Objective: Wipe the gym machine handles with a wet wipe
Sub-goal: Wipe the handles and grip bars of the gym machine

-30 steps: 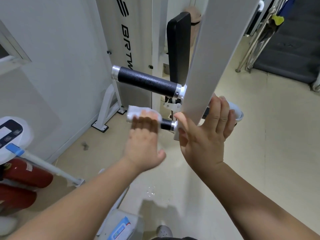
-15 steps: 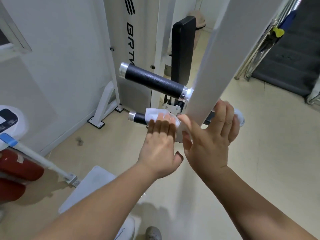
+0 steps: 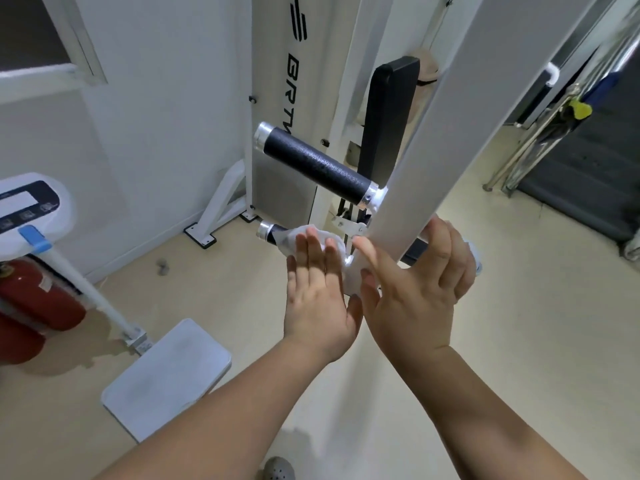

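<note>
Lower handle point(image 3: 272, 233) is mostly hidden, only its silver end cap & a bit of black grip poke out past the wet wipe point(image 3: 313, 240). Left hand point(image 3: 317, 296) has fingers flat, pressing the crumpled white wipe onto that handle. Right hand point(image 3: 420, 289) wraps the other lower handle behind the white frame post point(image 3: 446, 133), grip itself barely visible. Upper handle point(image 3: 313, 164) w/ pebbly black rubber is bare. Gray shoe at the bottom edge is cut off.
</note>
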